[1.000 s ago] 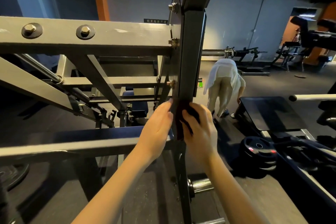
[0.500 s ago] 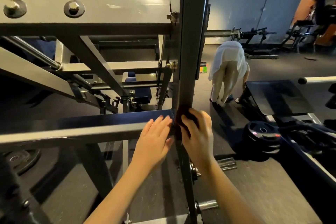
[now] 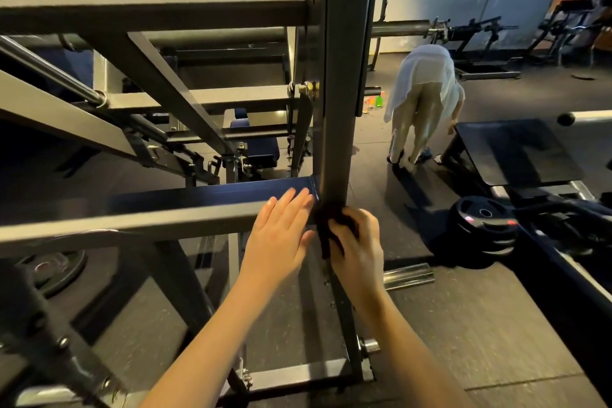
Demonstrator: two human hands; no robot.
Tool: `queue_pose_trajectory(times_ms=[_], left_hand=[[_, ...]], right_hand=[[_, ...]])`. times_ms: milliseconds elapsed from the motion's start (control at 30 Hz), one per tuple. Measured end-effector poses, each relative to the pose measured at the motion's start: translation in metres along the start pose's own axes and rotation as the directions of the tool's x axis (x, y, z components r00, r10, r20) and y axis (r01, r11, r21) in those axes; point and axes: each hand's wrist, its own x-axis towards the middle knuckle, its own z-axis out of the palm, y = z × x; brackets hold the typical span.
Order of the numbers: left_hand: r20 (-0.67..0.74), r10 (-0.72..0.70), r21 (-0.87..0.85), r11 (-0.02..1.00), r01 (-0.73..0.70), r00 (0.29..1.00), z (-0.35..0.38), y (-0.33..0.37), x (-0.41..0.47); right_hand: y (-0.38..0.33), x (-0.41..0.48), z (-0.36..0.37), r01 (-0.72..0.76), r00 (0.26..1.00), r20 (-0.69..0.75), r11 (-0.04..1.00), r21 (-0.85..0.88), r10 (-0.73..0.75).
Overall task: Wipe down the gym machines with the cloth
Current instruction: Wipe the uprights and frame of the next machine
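From the head camera, we are mid-wipe on the machine's upright post (image 3: pixel 337 93). Our right hand (image 3: pixel 357 242) curls round the dark cloth (image 3: pixel 324 242), pinching it against the post. The cloth's long axis runs up and down along the post. Just left of it, our left hand (image 3: pixel 281 232) lies flat, fingers straight, on the crossbar (image 3: pixel 149 228). Next, we judge, the cloth should slide down the post under steady pressure.

Ahead and to my right, a person in a white top (image 3: pixel 422 103) bends over on the dark rubber floor (image 3: pixel 480 325). Small coloured bottles (image 3: pixel 376 102) stand on the floor just left of them. A stack of black weight plates (image 3: pixel 480 228) sits nearer on my right, and another plate (image 3: pixel 49 270) lies flat at far left.
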Motion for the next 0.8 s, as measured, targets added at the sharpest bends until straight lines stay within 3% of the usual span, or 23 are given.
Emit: queue_pose_trajectory(times_ms=[133,233,333,433,533,633,800], left_hand=[[-0.021,0.002,0.037,0.999,-0.002,1.0,0.001,0.001,0.0],[0.023,-0.014,0.008,1.0,0.013,1.0,0.0,0.0,-0.002],[0.033,-0.022,0.02,1.0,0.021,0.999,0.0,0.001,-0.002],[0.033,-0.024,0.02,1.0,0.024,0.999,0.0,0.001,-0.001],[0.007,-0.028,-0.016,0.999,0.028,1.0,0.001,0.001,-0.001],[0.009,-0.043,-0.004,0.999,0.043,0.999,0.0,0.004,-0.001],[0.052,-0.05,0.013,0.999,0.05,0.997,-0.003,0.004,-0.001]], right_hand=[[0.016,-0.008,0.005,-0.02,1.0,-0.002,0.999,0.031,0.02],[0.038,-0.041,0.01,-0.04,0.994,0.1,0.999,-0.037,0.043],[0.053,-0.056,0.018,-0.168,0.966,0.203,0.985,0.033,0.158],[0.041,-0.035,0.014,-0.204,0.965,0.188,0.975,0.087,0.185],[0.023,-0.01,0.008,-0.091,0.986,0.155,0.985,0.147,0.068],[0.036,-0.022,0.016,0.018,0.994,0.105,1.0,0.011,-0.02],[0.056,-0.054,0.024,-0.025,0.988,0.149,0.994,-0.107,0.041]])
